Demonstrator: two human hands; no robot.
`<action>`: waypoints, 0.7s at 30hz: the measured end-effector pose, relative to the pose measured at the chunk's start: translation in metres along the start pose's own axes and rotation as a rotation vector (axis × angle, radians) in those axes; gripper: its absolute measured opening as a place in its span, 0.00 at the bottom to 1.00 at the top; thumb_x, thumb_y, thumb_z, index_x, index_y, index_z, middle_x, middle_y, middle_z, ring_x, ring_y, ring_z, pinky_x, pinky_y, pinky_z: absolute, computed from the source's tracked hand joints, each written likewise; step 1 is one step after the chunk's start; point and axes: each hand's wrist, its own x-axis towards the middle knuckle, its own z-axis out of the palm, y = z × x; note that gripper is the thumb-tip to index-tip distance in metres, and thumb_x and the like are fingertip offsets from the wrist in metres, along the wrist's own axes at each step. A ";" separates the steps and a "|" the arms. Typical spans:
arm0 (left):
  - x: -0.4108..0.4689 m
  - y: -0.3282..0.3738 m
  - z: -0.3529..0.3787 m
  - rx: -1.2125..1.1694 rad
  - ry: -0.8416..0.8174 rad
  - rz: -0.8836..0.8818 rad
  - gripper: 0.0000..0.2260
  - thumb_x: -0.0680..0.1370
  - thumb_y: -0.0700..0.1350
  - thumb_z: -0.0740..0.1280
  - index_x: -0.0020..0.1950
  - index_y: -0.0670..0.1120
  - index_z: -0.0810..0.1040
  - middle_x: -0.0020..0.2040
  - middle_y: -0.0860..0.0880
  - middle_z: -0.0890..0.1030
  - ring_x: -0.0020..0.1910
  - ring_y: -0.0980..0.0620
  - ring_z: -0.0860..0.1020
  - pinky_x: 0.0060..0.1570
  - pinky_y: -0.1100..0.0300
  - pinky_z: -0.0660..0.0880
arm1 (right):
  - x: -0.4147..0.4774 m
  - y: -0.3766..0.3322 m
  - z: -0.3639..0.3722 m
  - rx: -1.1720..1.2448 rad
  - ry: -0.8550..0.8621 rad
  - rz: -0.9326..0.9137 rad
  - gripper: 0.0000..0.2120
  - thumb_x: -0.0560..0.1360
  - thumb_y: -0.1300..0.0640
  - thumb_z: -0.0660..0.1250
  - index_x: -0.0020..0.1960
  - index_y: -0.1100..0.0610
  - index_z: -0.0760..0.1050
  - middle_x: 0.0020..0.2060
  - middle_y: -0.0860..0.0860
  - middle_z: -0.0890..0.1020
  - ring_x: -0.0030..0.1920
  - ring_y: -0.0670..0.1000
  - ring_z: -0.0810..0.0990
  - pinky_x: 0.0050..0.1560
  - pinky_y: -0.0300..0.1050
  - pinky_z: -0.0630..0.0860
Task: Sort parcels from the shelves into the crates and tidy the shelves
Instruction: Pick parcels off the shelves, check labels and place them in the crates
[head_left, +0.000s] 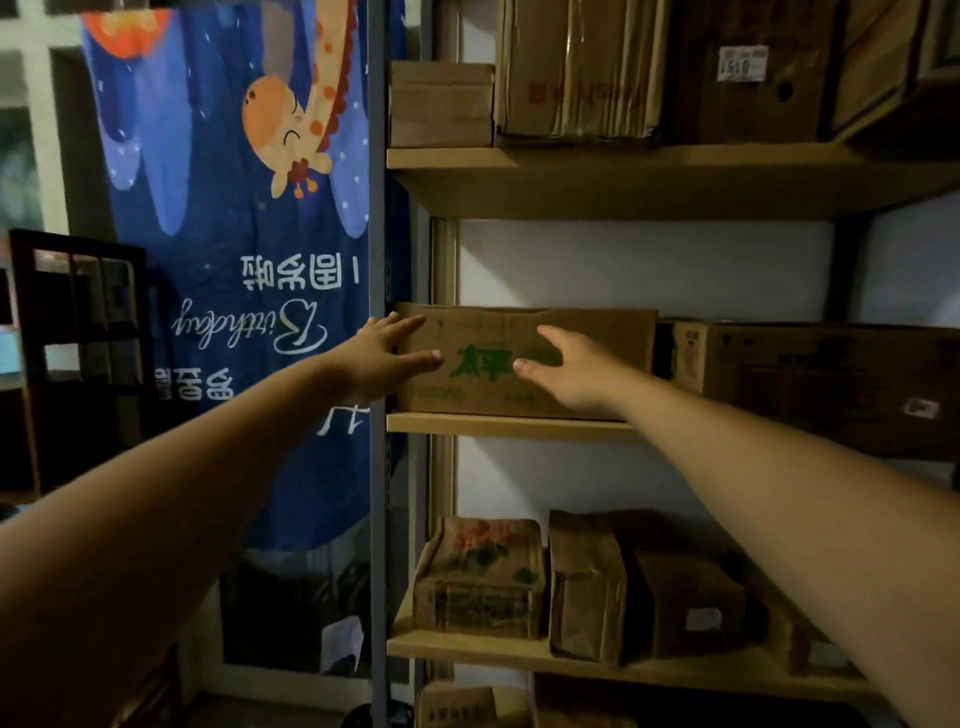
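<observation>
A brown cardboard box with green print (597, 332) stands at the left end of the middle shelf (509, 427). My left hand (387, 356) lies with straight fingers against the box's front left corner. Over the green print on the box's front face, my right hand (566, 366) is spread flat. Neither hand curls round the box. No crate is in view.
A dark box (810, 379) stands right of the printed one. Several boxes fill the top shelf (623, 171); wrapped parcels (480, 577) sit on the lower shelf. A grey upright post (377, 260) edges the shelves, with a blue banner (234, 234) to its left.
</observation>
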 end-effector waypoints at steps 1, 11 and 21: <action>0.009 -0.003 -0.002 0.009 0.012 0.011 0.30 0.78 0.54 0.62 0.77 0.55 0.51 0.78 0.48 0.48 0.76 0.42 0.52 0.71 0.44 0.57 | 0.009 -0.001 0.004 0.002 0.001 -0.006 0.34 0.77 0.41 0.63 0.77 0.49 0.54 0.76 0.52 0.58 0.74 0.57 0.59 0.71 0.54 0.60; 0.087 -0.031 -0.055 0.146 0.110 0.194 0.32 0.76 0.60 0.61 0.77 0.58 0.51 0.79 0.50 0.45 0.77 0.46 0.41 0.72 0.42 0.45 | 0.079 -0.055 0.015 -0.061 0.162 -0.024 0.34 0.77 0.40 0.60 0.77 0.47 0.52 0.77 0.51 0.56 0.75 0.56 0.57 0.71 0.55 0.60; 0.154 -0.019 -0.123 0.200 0.275 0.385 0.33 0.77 0.60 0.61 0.77 0.58 0.51 0.79 0.50 0.44 0.77 0.46 0.41 0.72 0.42 0.45 | 0.148 -0.126 -0.008 -0.108 0.427 -0.110 0.33 0.77 0.41 0.62 0.77 0.48 0.55 0.76 0.51 0.56 0.75 0.55 0.57 0.69 0.51 0.61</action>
